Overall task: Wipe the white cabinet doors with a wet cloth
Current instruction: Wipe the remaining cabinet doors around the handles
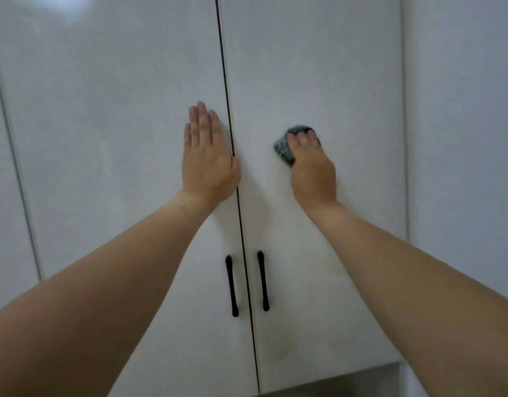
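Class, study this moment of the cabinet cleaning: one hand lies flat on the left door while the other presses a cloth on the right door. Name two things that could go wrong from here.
1. The left hand lies flat on the glossy left door, so it may leave prints there.
2. The right hand presses the bunched grey cloth onto the right door; so small a wad may well leave strips unwiped.

Two bare forearms enter from the bottom corners, no sleeves in view; left hand point(207, 161) and right hand point(313, 173) both ungloved; no rings, watch or bands showing (wrists plain); short fingernails on both hands.
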`<state>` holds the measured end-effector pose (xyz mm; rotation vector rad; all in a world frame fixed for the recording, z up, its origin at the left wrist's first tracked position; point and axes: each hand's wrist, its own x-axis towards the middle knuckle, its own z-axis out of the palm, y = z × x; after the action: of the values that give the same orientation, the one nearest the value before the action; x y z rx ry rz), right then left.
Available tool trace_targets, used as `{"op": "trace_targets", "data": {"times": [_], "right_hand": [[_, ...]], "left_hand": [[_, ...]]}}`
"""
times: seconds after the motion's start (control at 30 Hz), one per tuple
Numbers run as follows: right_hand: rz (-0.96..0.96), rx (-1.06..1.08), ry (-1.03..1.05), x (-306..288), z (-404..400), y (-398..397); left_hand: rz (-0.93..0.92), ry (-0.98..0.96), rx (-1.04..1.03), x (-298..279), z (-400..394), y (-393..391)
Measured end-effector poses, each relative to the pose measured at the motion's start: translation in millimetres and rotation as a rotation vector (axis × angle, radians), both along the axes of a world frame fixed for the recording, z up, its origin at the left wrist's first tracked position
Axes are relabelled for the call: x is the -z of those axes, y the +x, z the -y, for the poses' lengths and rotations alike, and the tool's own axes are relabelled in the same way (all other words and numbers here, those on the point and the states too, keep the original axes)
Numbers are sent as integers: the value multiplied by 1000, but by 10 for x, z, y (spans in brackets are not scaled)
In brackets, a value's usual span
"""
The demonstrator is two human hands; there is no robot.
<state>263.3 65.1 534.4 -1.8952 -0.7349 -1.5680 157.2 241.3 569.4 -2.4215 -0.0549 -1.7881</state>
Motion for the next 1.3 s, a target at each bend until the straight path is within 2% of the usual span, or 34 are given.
{"op": "trace_targets", "data": {"times": [0.1,0.13,0.17,0.2,0.27,0.3,0.33,0.37,0.47,0.5,0.53,0.63,0.7,0.77,0.87,0.9,0.93,1.03,1.1,1.13,1.23,1.3], "right_hand": [[225,-46,-439,487,13,7],[270,-33,-518,498,129,69],[271,2,-493,450,249,134],[197,28,-368,366,356,195],[-81,30,59,202,446,260],[-179,33,206,177,357,214],[-188,29,241,182,213,140],[-139,5,176,227,83,80],[78,-36,-286,384,151,96],[88,-16,-288,340,366,200],[31,22,-202,285,582,307],[-328,119,203,133,1170,599],[-420,131,316,112,1149,589],[-269,105,211,225,887,489],[16,73,-306,556,809,419],[24,80,-343,546,957,507],[-49,101,-251,527,1124,601],[-389,150,237,463,1447,724],[-473,192,327,536,1283,631],[-448,183,312,619,1124,554],[-256,82,-10,896,869,336],[-181,74,-129,920,928,316]], "left_hand": [[-21,56,40,161,169,70],[-33,70,45,217,218,93],[-45,74,44,262,260,110],[-55,71,40,287,299,128],[-69,49,24,323,370,155],[-70,41,15,330,406,171],[-66,39,9,332,446,192],[-62,36,10,337,489,217],[-30,22,27,338,603,313],[-36,29,29,341,657,358],[-53,37,21,338,692,389],[-95,49,-5,315,832,460],[-106,53,-12,303,934,529],[-108,48,-14,327,1004,593],[-80,27,7,369,1034,678],[-74,25,6,373,1032,692],[-82,33,3,371,1040,705],[-78,56,0,372,999,734],[-70,72,19,387,970,744],[-61,78,22,394,957,748],[-66,60,34,393,989,723],[-77,26,60,376,1031,683]]}}
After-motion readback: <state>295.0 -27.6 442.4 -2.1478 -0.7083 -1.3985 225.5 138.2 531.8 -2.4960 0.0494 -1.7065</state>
